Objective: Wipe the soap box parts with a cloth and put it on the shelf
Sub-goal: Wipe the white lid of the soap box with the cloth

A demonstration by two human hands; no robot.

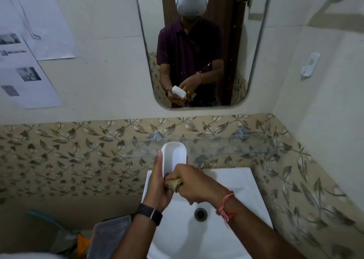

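Observation:
A white oval soap box part (174, 154) is held upright over the sink, its hollow side facing me. My left hand (157, 184) grips it along its left edge and bottom. My right hand (189, 182) is closed on a crumpled yellowish cloth (173, 184) pressed into the lower inside of the part. A clear glass shelf (236, 146) runs along the patterned tiles just behind the part, and I see nothing standing on it.
A white sink (232, 195) with a drain (201, 214) lies under my hands. A mirror (197, 42) hangs above and reflects the person. Papers (29, 48) are stuck on the left wall. A lidded bin (110, 233) stands at the lower left.

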